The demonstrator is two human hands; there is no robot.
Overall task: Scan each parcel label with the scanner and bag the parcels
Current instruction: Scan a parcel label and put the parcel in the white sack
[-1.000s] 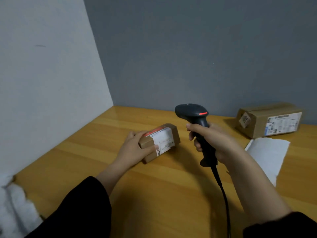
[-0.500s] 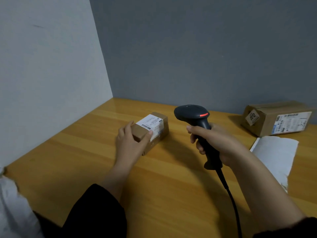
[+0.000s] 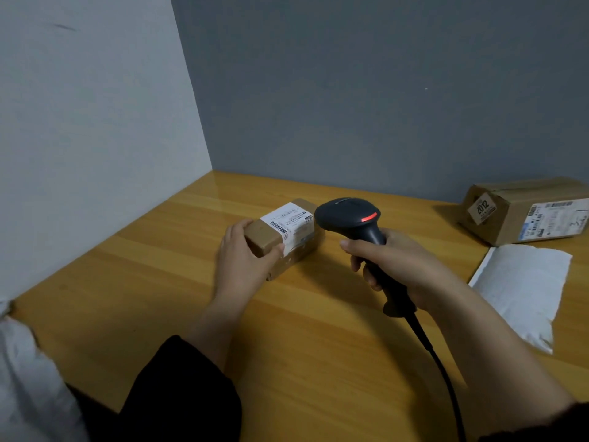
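1. The left hand [image 3: 242,260] holds a small box [image 3: 266,237] by its near left end. The thumb is curled over the front edge and the fingers wrap round the far side. The box is pinched between them.
2. The box sits on the table [image 3: 159,298]. It reaches out past the hand, up and to the right. Most of the box sticks out free of the grip.
3. A white label [image 3: 288,223] with a bar code lies on top of the box and bends down over its front side. The thumb tip touches the label's edge.
4. The right hand [image 3: 404,266] holds the scanner [image 3: 350,215] by its handle. The fingers are curled tight round the handle.
5. The scanner's head is up above the table, just beside the box's right end. It hides a bit of that end. It is not clear if the two touch.
6. A red light [image 3: 369,216] glows on the scanner's head. A black cord [image 3: 439,355] runs from the handle down beside the right arm.
7. A big box [image 3: 510,218] with labels sits at the far right by the back wall, well apart from both hands.
8. A flat white bag [image 3: 522,288] lies on the table in front of the big box, to the right of the right hand.
9. Something white and soft [image 3: 28,378] shows at the lower left corner.
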